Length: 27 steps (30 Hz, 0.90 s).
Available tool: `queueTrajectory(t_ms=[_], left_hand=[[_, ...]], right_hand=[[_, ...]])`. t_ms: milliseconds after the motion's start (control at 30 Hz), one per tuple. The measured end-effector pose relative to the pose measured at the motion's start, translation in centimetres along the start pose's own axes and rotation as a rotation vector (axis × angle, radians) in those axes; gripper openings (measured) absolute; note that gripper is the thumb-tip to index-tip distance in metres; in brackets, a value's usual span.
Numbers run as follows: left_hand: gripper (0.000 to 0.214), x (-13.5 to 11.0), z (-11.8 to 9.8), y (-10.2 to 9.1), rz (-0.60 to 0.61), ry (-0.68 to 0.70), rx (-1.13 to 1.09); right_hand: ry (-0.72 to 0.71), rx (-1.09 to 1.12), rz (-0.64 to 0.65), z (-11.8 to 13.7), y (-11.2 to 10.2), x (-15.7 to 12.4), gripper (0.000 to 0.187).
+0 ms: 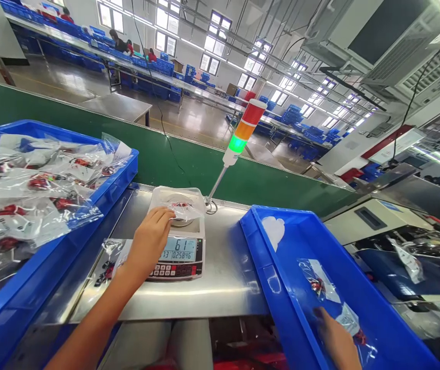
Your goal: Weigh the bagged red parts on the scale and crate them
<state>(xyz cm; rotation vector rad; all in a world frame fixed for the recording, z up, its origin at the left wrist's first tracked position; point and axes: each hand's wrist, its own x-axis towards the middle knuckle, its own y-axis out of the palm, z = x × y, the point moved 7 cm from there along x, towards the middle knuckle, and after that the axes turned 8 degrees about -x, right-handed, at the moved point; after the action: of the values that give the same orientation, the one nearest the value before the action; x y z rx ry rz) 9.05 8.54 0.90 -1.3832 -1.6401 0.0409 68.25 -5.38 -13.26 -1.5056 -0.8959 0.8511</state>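
Note:
My left hand (151, 239) reaches over the weighing scale (200, 231), its fingers closed on the edge of a clear plastic bag (184, 209) with small red parts inside. That bag lies on the scale's pan, and the display (181, 249) reads 61. Beneath my left wrist, another bag of dark and red parts (108, 262) rests on the metal table. My right hand (333, 336) is low inside the right blue bin (281, 288), smeared by motion. Close by it are two bags, one farther up (322, 282) and one beside the hand (350, 321).
At left, a blue bin (123, 172) is heaped with bagged parts. Behind the scale rises a signal light (243, 131), its green section lit. A green partition (158, 146) runs along the back. A conveyor (389, 267) carrying bags stands right. People sit at far benches.

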Motion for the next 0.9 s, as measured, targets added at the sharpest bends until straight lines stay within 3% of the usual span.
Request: queueTrajectory(t_ms=[100, 200, 267, 333, 433, 500, 567, 633, 700, 800, 833, 900], left_hand=[[0.031, 0.4, -0.5, 1.2, 0.065, 0.129, 0.066], [0.028, 1.0, -0.3, 2.7, 0.150, 0.219, 0.090], [0.026, 2.0, 0.4, 3.3, 0.178, 0.191, 0.050], [0.024, 3.6, 1.5, 3.2, 0.146, 0.061, -0.024], [0.014, 6.1, 4.0, 0.4, -0.065, -0.282, -0.116], [0.009, 7.2, 5.2, -2.9, -0.249, -0.449, -0.138], [0.009, 7.6, 5.7, -6.9, -0.411, -0.504, -0.112], [0.012, 7.2, 6.0, -11.4, -0.565, -0.513, -0.030], [0.015, 5.8, 6.4, -15.6, -0.697, -0.542, 0.087], [0.028, 3.4, 6.5, -19.9, -0.757, -0.528, 0.255], [0.033, 2.5, 6.1, -20.8, -0.784, -0.511, 0.304], [0.042, 1.1, 5.1, -21.3, -0.799, -0.463, 0.357]], right_hand=[[0.111, 0.105, -0.026, -0.5, -4.9, -0.6, 0.042], [0.106, 0.219, -0.126, 2.6, -12.2, -1.2, 0.047], [-0.016, 0.342, -0.231, 7.3, -17.4, -1.5, 0.050], [-0.184, 0.482, -0.317, 13.3, -21.8, -1.3, 0.048], [-0.521, 0.644, -0.337, 24.0, -25.8, -0.2, 0.038], [-0.774, 0.700, -0.308, 31.2, -27.0, 0.6, 0.030], [-0.981, 0.720, -0.310, 37.4, -27.6, 1.0, 0.028], [-1.119, 0.703, -0.325, 42.2, -27.4, 1.0, 0.030], [-1.234, 0.662, -0.294, 45.3, -26.3, 0.5, 0.032], [-1.319, 0.655, -0.195, 45.3, -23.5, 0.6, 0.027], [-1.272, 0.673, -0.179, 43.9, -22.5, 1.4, 0.024], [-1.024, 0.691, -0.203, 38.9, -20.3, 4.5, 0.022]])
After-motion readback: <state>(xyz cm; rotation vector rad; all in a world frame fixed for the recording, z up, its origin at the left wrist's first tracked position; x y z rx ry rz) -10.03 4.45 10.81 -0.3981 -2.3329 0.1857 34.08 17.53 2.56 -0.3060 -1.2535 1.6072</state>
